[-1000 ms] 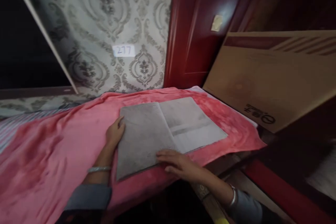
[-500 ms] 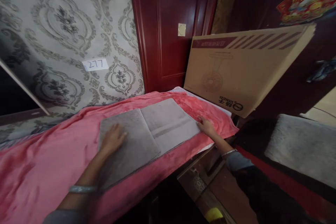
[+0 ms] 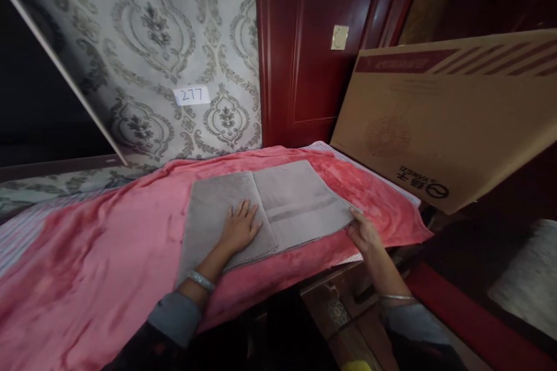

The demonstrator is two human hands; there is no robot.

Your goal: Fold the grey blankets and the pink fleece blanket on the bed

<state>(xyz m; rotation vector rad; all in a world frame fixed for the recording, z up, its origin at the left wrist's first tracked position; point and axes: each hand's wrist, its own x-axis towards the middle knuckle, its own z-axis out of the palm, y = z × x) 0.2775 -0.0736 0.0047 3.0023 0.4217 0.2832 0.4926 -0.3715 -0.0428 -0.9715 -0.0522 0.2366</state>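
Note:
A grey plush cloth point(image 3: 300, 191) lies partly folded on a pink blanket point(image 3: 143, 243). Its left part is folded over, with the fold's edge running down the middle. My left hand point(image 3: 239, 229) presses flat on this folded-over part, fingers spread. At the cloth's right end, my right hand point(image 3: 364, 231) pinches the edge near the front corner, fingers on top and the thumb mostly hidden. That edge looks slightly raised at the fingers.
A large cardboard box point(image 3: 435, 122) leans behind the blanket's right end, against a dark red door point(image 3: 304, 69). A dark screen point(image 3: 47, 93) stands at the left. Below the front edge is a brown wooden cabinet point(image 3: 322, 295), and a grey furry cover point(image 3: 528, 278) lies at far right.
My left hand has slid right across the cloth towards the fold's edge. My right hand has closed on the cloth's right edge. The view has turned left.

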